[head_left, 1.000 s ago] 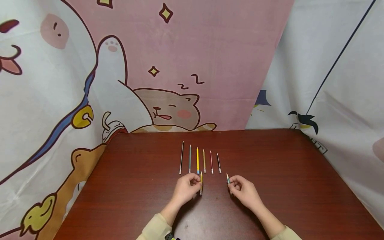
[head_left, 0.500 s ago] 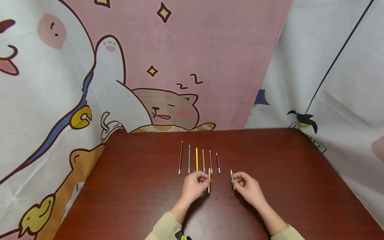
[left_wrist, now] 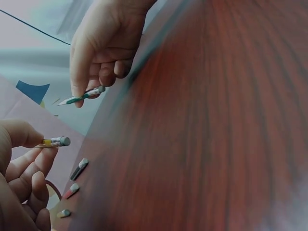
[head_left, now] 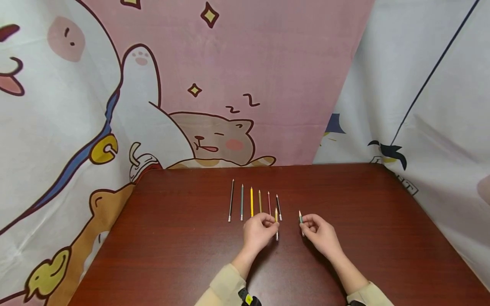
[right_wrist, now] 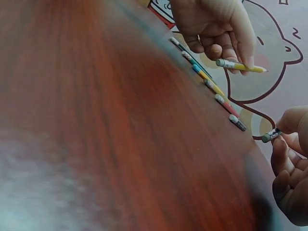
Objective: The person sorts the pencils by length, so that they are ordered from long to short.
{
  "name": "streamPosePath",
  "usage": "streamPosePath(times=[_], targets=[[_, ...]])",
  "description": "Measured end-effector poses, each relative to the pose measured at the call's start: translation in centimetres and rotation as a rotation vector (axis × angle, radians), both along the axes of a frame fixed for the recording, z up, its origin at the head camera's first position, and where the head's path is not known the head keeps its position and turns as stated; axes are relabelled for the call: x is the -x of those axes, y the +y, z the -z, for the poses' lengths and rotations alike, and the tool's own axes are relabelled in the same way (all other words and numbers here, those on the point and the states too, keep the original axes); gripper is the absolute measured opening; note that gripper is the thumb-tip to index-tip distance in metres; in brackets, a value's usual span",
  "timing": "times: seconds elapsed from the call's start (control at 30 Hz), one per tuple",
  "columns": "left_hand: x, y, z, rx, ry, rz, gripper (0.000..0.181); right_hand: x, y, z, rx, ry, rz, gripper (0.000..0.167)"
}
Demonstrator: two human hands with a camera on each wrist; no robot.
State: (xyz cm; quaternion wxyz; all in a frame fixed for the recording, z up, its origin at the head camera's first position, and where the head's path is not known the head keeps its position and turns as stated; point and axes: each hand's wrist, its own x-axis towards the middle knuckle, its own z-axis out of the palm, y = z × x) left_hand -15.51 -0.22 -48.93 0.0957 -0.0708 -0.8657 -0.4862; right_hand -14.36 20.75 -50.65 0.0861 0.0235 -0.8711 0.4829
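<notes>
My left hand (head_left: 260, 232) pinches a short yellow pencil (head_left: 276, 215) between thumb and fingers, its sharpened tip pointing away from me and its eraser end toward me. To its right, my right hand (head_left: 322, 235) pinches a short green pencil (head_left: 301, 219), also tip away. The eraser end of the yellow pencil (left_wrist: 57, 141) shows in the left wrist view. Beyond the left hand several pencils lie in a row, from a long black pencil (head_left: 231, 202) at the left to a short black pencil (head_left: 278, 206) at the right. The left hand hides the near ends of some.
The row also has a teal pencil (head_left: 242, 202), a yellow pencil (head_left: 251, 199), a gold-toned pencil (head_left: 260, 199) and a pink-red pencil (head_left: 269, 202). All lie on a dark red wooden table (head_left: 172, 246). A printed cloth (head_left: 291, 85) hangs behind the far edge.
My left hand has moved right and slightly away from me with the short yellow pencil, now near the row's right end. The right hand has shifted slightly right and away with the green pencil.
</notes>
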Motion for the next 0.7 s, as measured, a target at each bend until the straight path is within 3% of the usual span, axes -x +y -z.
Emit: streamPosePath(times=[0.37,0.7], targets=[[1.5,2.6,0.6,0.018,0.026,-0.055,0.005,1.1,1.3,-0.5,-0.051,-0.001,0.038,0.015],[3.2,3.9,1.0,0.115,0.114,-0.128,0.007,2.3,1.9,-0.2,-0.078,-0.012,0.056,0.017]])
